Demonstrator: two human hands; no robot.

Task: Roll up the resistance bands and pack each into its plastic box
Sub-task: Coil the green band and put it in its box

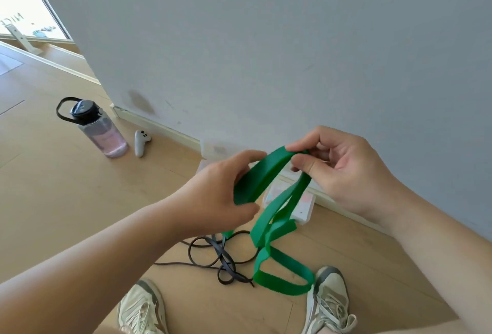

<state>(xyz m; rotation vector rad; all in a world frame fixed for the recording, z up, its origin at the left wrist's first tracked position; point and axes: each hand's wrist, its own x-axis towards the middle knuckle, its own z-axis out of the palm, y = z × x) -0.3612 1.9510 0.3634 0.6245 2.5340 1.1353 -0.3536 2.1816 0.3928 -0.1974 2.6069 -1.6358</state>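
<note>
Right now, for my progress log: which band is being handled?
The green band, held by left hand and right hand; the dark band lies on the floor, untouched.

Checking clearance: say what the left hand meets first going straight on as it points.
Likely the right hand, which pinches the same green band the left hand grips; depth between them is unclear.

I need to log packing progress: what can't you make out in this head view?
Head view only:
- Plastic boxes: mostly hidden behind the left hand, right hand and green band; count and lids unclear.
- Green band's gripped part: covered by the left hand's fingers, so any roll is unseen.
- Dark band: its left end disappears under the left forearm.
- Box label: too blurred to read.
</note>
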